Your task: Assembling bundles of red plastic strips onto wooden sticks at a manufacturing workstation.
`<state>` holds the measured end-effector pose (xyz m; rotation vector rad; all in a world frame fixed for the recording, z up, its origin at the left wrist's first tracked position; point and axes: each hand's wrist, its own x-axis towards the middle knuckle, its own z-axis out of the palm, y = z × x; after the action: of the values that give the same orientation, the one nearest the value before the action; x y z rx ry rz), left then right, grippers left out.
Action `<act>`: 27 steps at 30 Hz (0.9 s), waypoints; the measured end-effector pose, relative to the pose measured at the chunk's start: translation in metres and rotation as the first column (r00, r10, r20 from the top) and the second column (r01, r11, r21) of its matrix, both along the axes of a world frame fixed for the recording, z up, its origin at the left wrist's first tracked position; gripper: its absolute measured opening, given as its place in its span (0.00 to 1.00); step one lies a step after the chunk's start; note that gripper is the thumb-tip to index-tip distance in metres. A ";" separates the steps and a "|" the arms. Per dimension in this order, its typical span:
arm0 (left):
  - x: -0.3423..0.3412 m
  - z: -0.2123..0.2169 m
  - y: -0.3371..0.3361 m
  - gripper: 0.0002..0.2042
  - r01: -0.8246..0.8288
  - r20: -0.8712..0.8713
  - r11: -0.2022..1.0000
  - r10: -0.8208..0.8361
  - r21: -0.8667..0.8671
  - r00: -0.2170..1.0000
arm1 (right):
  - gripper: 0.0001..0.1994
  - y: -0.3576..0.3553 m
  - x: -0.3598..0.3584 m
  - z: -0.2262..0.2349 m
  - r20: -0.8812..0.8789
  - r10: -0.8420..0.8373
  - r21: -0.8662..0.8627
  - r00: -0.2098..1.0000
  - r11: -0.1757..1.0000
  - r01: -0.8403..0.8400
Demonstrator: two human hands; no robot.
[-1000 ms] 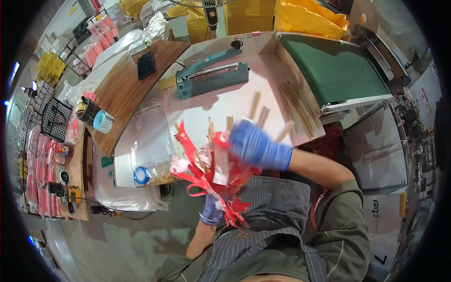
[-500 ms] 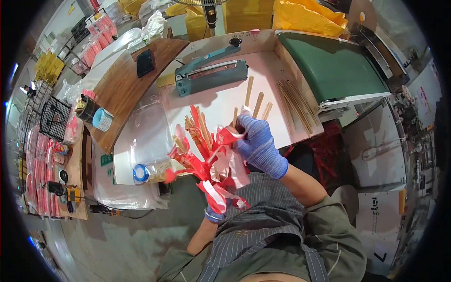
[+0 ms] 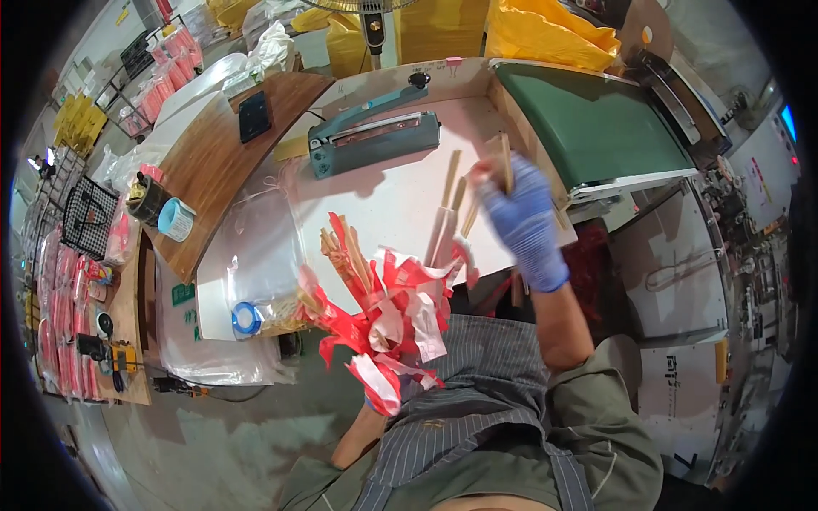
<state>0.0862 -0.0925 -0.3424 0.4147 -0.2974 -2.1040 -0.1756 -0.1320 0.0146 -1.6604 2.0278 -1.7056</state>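
My left hand (image 3: 371, 407), mostly hidden, is closed under a bunch of torn red-and-white paper wrappers (image 3: 388, 328). Wooden chopsticks (image 3: 351, 255) poke out of the bunch, and a few more rise from a pale sleeve at its right. In a blue knit glove, my right hand (image 3: 524, 226) is raised over the right side of the white work surface (image 3: 366, 200). Its fingers are pinched on a chopstick (image 3: 506, 162) that stands upright; motion blurs the fingertips. Any loose sticks behind this hand are largely covered.
A grey-green bag sealer (image 3: 375, 145) stands at the back of the work surface. To the left are clear plastic bags (image 3: 256, 230), a blue-lidded jar (image 3: 246, 318), and a wooden board (image 3: 213, 153) bearing a phone (image 3: 254, 117) and cups. A green-topped machine (image 3: 588, 123) borders the right.
My right hand has left the wrapper bunch and moved right and away from me, now with a chopstick in its fingers. The bunch in my left hand has shifted slightly left and nearer.
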 end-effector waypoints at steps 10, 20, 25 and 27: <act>-0.027 0.207 0.006 0.24 0.436 0.726 0.610 0.376 -0.662 0.576 | 0.06 0.001 0.014 0.002 0.611 0.102 0.158 0.785 0.956 -0.247; -0.007 0.131 0.002 0.27 0.345 0.034 0.916 -0.359 0.205 0.933 | 0.07 0.003 0.006 -0.006 0.653 0.226 -0.005 0.723 0.956 -0.294; -0.024 0.226 0.003 0.15 0.463 0.750 0.602 0.414 -0.650 0.515 | 0.07 -0.007 0.012 -0.015 0.005 -0.063 0.016 0.998 0.998 0.063; -0.026 0.235 0.007 0.13 0.190 0.660 0.901 0.129 -0.389 0.740 | 0.09 -0.016 0.002 -0.010 -0.111 -0.233 -0.278 0.966 0.941 0.195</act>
<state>0.0599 -0.0857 -0.1073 0.9001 -1.1918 -1.7610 -0.1736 -0.1481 0.0047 -1.7346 2.2001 -2.0679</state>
